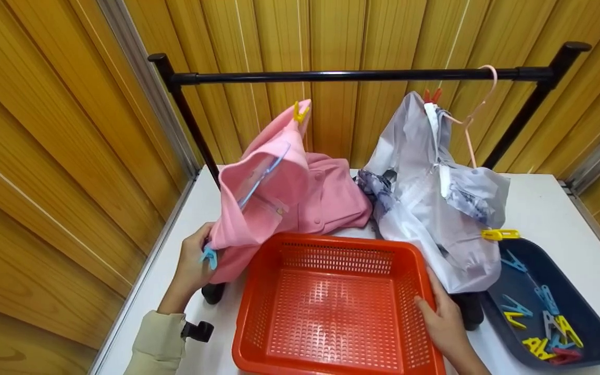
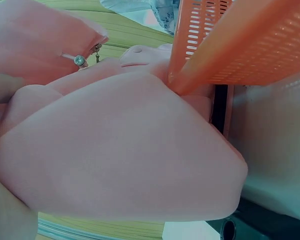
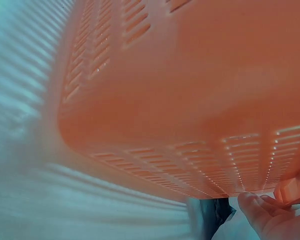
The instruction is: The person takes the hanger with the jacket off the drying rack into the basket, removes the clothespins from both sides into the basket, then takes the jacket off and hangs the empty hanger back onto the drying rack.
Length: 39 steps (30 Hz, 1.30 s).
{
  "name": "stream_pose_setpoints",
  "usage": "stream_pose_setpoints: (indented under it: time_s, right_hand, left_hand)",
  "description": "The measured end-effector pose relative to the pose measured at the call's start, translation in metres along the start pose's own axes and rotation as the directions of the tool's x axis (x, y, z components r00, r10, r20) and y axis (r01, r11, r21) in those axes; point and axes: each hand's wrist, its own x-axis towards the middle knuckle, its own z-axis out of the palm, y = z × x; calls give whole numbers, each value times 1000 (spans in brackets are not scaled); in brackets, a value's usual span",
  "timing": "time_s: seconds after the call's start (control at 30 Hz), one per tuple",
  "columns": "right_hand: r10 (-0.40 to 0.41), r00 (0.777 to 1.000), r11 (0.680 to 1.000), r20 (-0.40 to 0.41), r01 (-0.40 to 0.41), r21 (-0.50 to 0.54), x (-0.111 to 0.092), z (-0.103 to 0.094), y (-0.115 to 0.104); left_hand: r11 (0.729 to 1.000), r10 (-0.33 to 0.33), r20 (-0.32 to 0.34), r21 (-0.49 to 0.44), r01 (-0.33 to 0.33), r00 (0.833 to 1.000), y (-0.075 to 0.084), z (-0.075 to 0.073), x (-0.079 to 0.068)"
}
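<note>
My left hand [image 1: 191, 263] grips the lower left edge of a pink jacket [image 1: 326, 203], beside a light blue clothespin [image 1: 209, 257]. A blue hanger [image 1: 263, 179] shows inside the jacket's wide opening, and a yellow clothespin [image 1: 300, 112] pinches its top. In the left wrist view, pink cloth [image 2: 125, 150] fills the middle, with a zipper pull [image 2: 80, 61] behind it. With thumb inside and fingers outside, my right hand [image 1: 447, 319] holds the right rim of a red plastic basket [image 1: 331, 317], which has nothing in it.
A black rack bar [image 1: 341, 76] spans the back. On its right, a pink hanger [image 1: 468, 122] carries a grey-white garment [image 1: 420, 208] with red and yellow clothespins. A dark blue tray [image 1: 599, 338] with several clothespins stands at the right of the white table [image 1: 534, 200].
</note>
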Motion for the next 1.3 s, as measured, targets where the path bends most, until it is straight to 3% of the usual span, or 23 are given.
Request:
stream_pose_setpoints:
  time_s: [0.17,0.37,0.53,0.7,0.87,1.07,1.3]
  right_hand:
    - [-78,995,996,-69,75,-54,1,1,1]
    - [-195,969,981,-154,188,-55,4,3,4]
    - [-249,948,968,-197,247,-35,5,4,5]
    - [-280,933,960,-227,275,-53,8,4,6]
    - [-264,942,965,-206,257,-61,11,1,6]
    - [-250,949,968,-191,248,-37,16,1,6]
    - [-320,927,941,-194,335,50,21,-1,5]
  left_hand:
    - [1000,-20,27,-18,20,999,-1,3,-5]
    - [1000,-19,40,-14,19,999,1,10,-11]
    - [998,-34,59,-48,37,998,24,10,-17]
    - [999,20,60,-47,-18,998,35,12,-23]
    - [998,48,78,-50,-44,996,34,17,-26]
    - [1000,11,91,-14,-10,996,11,30,-38]
    - [999,10,124,-32,-6,992,-3,40,-45]
